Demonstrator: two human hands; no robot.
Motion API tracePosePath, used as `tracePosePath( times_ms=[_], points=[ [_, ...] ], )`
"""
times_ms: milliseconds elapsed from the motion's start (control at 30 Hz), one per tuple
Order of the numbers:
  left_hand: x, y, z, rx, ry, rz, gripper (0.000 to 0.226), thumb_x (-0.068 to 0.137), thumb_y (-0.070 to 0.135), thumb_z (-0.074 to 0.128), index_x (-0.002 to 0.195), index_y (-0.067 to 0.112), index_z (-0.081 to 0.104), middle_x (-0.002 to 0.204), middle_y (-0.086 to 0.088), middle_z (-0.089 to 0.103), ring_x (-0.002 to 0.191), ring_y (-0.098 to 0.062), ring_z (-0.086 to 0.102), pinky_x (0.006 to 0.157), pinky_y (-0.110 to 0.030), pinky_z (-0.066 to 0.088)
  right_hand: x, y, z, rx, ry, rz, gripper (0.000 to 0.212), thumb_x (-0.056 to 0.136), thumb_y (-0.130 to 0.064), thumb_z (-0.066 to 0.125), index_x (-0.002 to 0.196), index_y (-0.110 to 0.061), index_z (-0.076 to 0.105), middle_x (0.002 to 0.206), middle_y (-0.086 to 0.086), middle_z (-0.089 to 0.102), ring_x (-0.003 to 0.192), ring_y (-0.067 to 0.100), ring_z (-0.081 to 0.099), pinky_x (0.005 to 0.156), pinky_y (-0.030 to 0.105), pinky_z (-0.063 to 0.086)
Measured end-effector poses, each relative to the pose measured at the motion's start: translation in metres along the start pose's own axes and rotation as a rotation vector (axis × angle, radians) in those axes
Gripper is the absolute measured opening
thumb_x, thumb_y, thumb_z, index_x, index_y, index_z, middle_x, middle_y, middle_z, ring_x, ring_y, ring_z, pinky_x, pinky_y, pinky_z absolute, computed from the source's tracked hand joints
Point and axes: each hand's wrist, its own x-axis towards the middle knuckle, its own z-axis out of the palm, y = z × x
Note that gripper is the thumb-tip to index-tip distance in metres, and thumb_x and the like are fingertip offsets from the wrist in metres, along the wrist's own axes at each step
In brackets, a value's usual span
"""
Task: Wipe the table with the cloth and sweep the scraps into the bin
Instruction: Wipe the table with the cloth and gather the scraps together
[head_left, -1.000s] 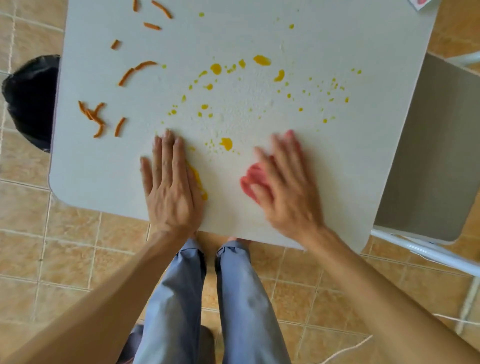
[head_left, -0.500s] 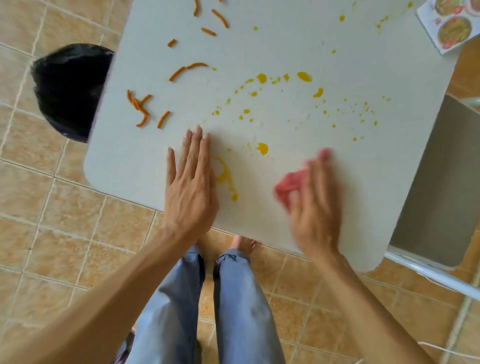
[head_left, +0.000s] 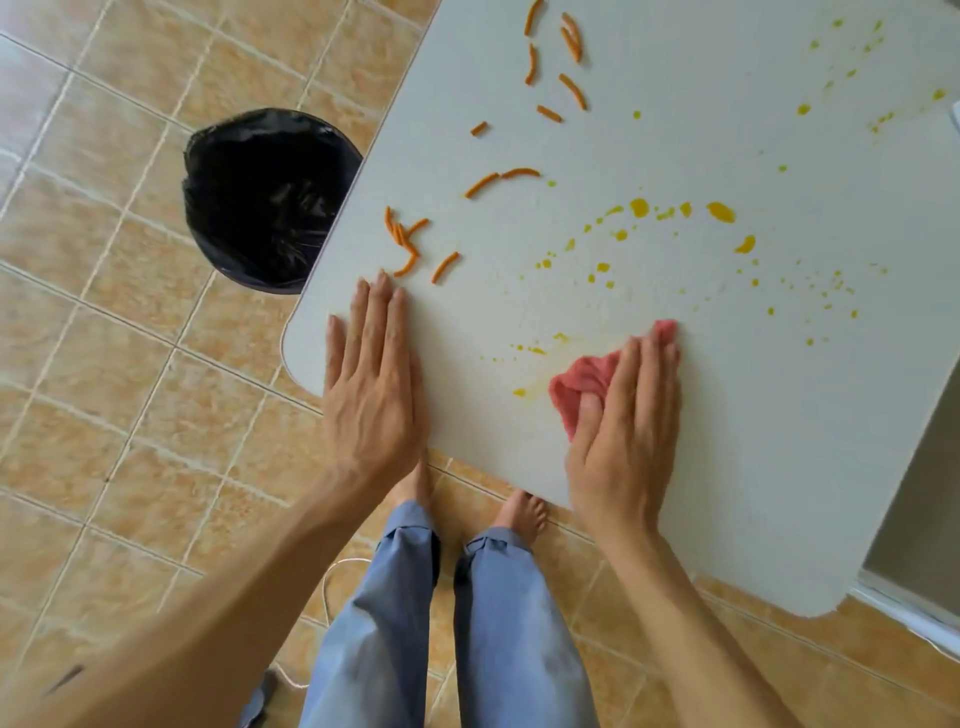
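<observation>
The right hand presses flat, fingers together and extended, on a crumpled pink cloth near the table's front edge; the cloth shows at the thumb side and past the fingertips. The left hand lies palm down, fingers straight and close together, holding nothing, by the front left corner. Yellow sauce drops arc across the middle of the table, a few small ones just left of the cloth. Orange scraps lie scattered along the left edge, the nearest just beyond the left fingertips. The black-lined bin stands on the floor against that left edge. To wipe well, I judge the cloth should stay bunched under the palm and travel in overlapping strokes through the drops, then push leftward, gathering the scraps over the edge above the bin, rather than smearing sauce outward.
</observation>
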Motion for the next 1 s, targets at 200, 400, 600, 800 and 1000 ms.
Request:
tracePosePath(
  times_ms=[200, 400, 600, 800, 1000],
  points=[
    [0.002, 0.001, 0.000, -0.007, 0.014, -0.012, 0.054, 0.102, 0.010, 0.039, 0.153, -0.001, 0.029, 0.163, -0.014, 0.022, 0.153, -0.026, 0.014, 0.124, -0.048, 0.013, 0.008, -0.076, 0.018, 0.084, -0.128, -0.495, 0.053, 0.107, -0.022, 0.044, 0.153, 0.002, 0.036, 0.164, 0.019, 0.030, 0.156, 0.034, 0.021, 0.126, 0.050, 0.027],
    [0.002, 0.003, -0.004, -0.021, 0.000, -0.030, 0.053, 0.102, 0.012, 0.038, 0.153, 0.000, 0.029, 0.163, -0.012, 0.022, 0.153, -0.027, 0.014, 0.123, -0.049, 0.015, 0.075, -0.066, 0.026, 0.088, 0.113, 0.047, 0.049, 0.105, -0.018, 0.043, 0.148, 0.005, 0.043, 0.160, 0.020, 0.039, 0.152, 0.039, 0.030, 0.122, 0.052, 0.031],
    [0.005, 0.003, -0.007, -0.020, -0.028, -0.026, 0.057, 0.098, 0.011, 0.039, 0.154, 0.001, 0.028, 0.163, -0.013, 0.021, 0.153, -0.027, 0.014, 0.123, -0.048, 0.014, 0.065, -0.109, 0.031, 0.120, -0.053, -0.473, 0.051, 0.108, -0.023, 0.043, 0.148, 0.009, 0.042, 0.159, 0.024, 0.039, 0.152, 0.039, 0.030, 0.125, 0.050, 0.030],
    [0.005, 0.002, -0.008, -0.013, -0.060, -0.041, 0.055, 0.101, 0.011, 0.039, 0.154, 0.000, 0.028, 0.164, -0.012, 0.020, 0.153, -0.026, 0.013, 0.123, -0.048, 0.013, 0.070, -0.098, 0.031, 0.099, 0.136, 0.092, 0.051, 0.107, -0.022, 0.040, 0.148, 0.007, 0.041, 0.160, 0.024, 0.036, 0.152, 0.040, 0.030, 0.121, 0.052, 0.033],
    [0.009, 0.013, -0.017, -0.066, -0.164, -0.115, 0.064, 0.093, 0.007, 0.036, 0.155, -0.001, 0.021, 0.165, -0.013, 0.012, 0.154, -0.025, 0.004, 0.122, -0.054, 0.005, 0.042, -0.085, 0.023, 0.094, -0.105, -0.529, 0.054, 0.102, -0.009, 0.059, 0.151, 0.004, 0.040, 0.163, 0.019, 0.033, 0.156, 0.034, 0.023, 0.124, 0.049, 0.030]
  ],
)
